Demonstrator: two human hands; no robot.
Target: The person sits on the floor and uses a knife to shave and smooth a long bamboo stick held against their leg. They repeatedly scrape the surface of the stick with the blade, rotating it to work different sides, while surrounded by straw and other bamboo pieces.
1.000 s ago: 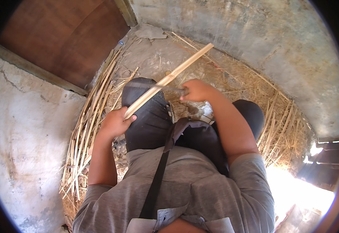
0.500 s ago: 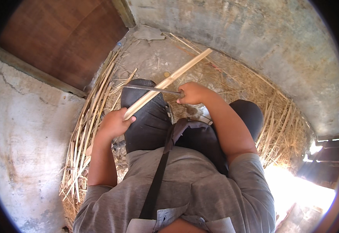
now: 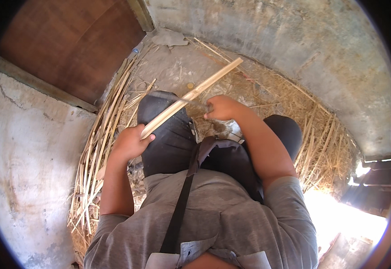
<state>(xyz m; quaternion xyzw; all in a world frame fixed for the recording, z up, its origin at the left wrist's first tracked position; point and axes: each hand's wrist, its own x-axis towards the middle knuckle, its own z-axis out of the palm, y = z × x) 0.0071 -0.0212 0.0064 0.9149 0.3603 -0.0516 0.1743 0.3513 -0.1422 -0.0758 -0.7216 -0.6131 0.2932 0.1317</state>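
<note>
Blurred blade crosses held strip

The left hand, left of centre, pinches the lower end of the strip between thumb and fingers. The strip slants from there to upper centre, passing over the left knee; contact with the knee cannot be confirmed.

The right hand, just right of centre, is closed around the blade's handle end. The blade runs leftward across the middle of the strip.

Change noted: half a second ago the blade shows sharp; it now shows smeared and more steeply tilted, while the strip holds nearly the same slant. This is judged to be a stroke under way against a steadied piece. Whether the edge is biting cannot be told through the blur.

Surroundings: long strips lie along the left of the frame; loose straw lies at right.
</note>
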